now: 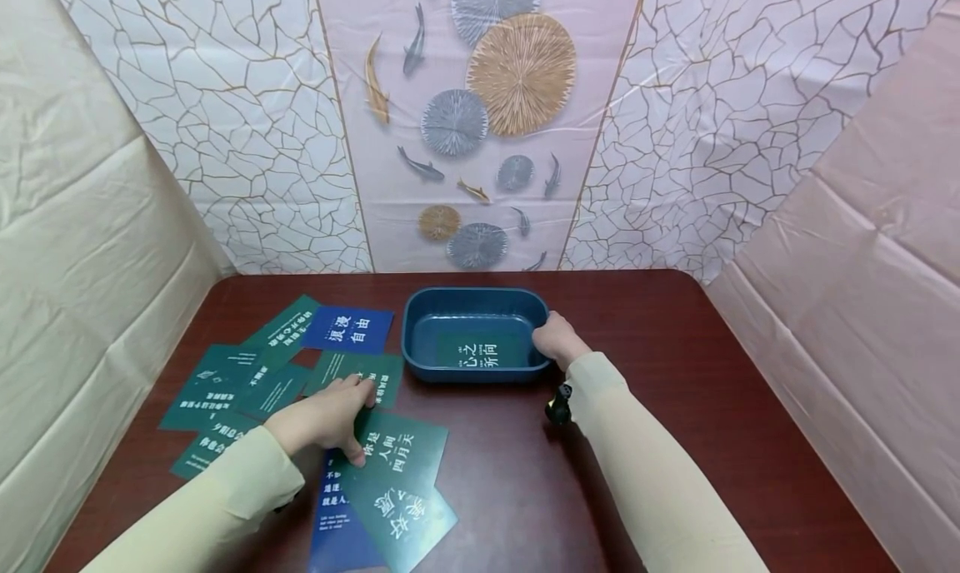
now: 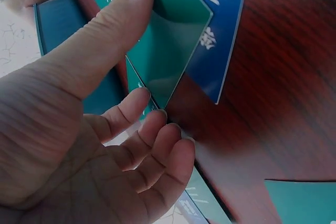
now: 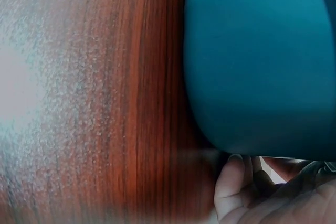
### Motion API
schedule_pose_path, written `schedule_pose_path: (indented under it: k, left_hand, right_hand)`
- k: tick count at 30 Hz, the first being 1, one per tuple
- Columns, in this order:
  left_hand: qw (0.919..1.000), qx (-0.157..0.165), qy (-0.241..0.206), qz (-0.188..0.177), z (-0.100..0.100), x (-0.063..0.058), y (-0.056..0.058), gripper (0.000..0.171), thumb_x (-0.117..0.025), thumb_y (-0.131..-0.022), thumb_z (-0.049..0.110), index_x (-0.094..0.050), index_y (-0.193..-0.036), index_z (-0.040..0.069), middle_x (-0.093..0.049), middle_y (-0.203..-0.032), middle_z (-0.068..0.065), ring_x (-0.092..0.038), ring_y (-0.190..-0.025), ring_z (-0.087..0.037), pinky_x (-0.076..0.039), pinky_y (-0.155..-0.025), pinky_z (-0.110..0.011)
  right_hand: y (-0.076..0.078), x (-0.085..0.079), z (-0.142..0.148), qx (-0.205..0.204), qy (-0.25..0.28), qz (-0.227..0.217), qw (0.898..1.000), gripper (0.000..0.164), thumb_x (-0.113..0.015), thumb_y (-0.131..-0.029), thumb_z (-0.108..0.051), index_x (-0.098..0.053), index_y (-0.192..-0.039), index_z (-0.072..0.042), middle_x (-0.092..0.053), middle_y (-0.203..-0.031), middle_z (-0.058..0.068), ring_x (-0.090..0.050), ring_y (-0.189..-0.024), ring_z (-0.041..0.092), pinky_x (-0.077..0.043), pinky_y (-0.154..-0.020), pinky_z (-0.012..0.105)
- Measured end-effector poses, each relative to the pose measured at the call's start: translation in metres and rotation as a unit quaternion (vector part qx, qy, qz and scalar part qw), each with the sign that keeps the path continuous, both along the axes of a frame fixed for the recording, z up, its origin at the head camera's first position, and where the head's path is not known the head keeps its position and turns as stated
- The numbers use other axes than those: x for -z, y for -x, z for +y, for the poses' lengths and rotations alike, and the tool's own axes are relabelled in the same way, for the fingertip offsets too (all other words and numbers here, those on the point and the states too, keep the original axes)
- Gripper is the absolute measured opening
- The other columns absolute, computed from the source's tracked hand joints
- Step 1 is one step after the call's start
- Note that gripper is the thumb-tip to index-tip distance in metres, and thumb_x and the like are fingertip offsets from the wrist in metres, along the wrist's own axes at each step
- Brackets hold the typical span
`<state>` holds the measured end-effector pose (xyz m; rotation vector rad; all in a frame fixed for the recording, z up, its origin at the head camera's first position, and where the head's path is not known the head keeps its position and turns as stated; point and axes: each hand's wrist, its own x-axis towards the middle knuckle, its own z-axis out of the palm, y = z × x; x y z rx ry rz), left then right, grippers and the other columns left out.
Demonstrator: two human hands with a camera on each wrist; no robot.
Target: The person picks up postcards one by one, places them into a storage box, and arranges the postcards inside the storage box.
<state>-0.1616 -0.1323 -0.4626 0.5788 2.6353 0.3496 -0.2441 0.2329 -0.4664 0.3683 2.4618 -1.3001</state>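
My left hand point(image 1: 330, 419) is at a green card point(image 1: 405, 448) with white Chinese characters. In the left wrist view the thumb point(image 2: 113, 30) lies over this card, and curled fingertips point(image 2: 140, 98) meet its edge. Beneath it lie another green card point(image 1: 401, 523) and a dark blue card point(image 1: 341, 531). My right hand point(image 1: 558, 340) grips the right end of a deep blue rectangular tray point(image 1: 476, 375). Inside the tray lies a green card point(image 1: 480, 352) with white characters. The right wrist view shows the tray's outer wall point(image 3: 257, 66) with fingertips against its end.
Several green cards overlap on the left of the reddish-brown table point(image 1: 645, 323), among them one point(image 1: 213, 386) near the left edge. A blue card point(image 1: 348, 329) lies left of the tray. Patterned cloth point(image 1: 480, 123) hangs behind the table, with pale cloth at both sides.
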Motion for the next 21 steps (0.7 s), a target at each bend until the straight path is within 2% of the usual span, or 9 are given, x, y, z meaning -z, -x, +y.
schedule_pose_path:
  k: [8,21]
  left_hand:
    - [0.9996,0.002,0.019,0.021,-0.0006,0.0015,0.0009,0.083,-0.096,-0.046,0.043,-0.056,-0.109,0.007,-0.049,-0.104,-0.008,-0.046,-0.094,-0.027,-0.043,-0.089,-0.048]
    - [0.9997,-0.003,0.001,0.024,-0.0036,0.0009,-0.0019,0.082,-0.097,-0.046,0.041,-0.053,-0.106,0.008,-0.051,-0.097,-0.004,-0.046,-0.087,-0.024,-0.043,-0.084,-0.044]
  right_hand:
    - [0.0003,-0.0004,-0.0001,0.005,-0.003,-0.002,1.0,0.061,-0.038,-0.1,-0.009,-0.009,-0.153,0.001,-0.022,-0.153,0.022,-0.032,-0.133,0.039,-0.036,-0.103,0.055]
    - [-0.0007,-0.0011,-0.0007,0.004,-0.008,-0.001,1.0,0.061,-0.038,-0.1,-0.009,-0.008,-0.153,0.001,-0.021,-0.154,0.023,-0.031,-0.134,0.039,-0.036,-0.103,0.055]
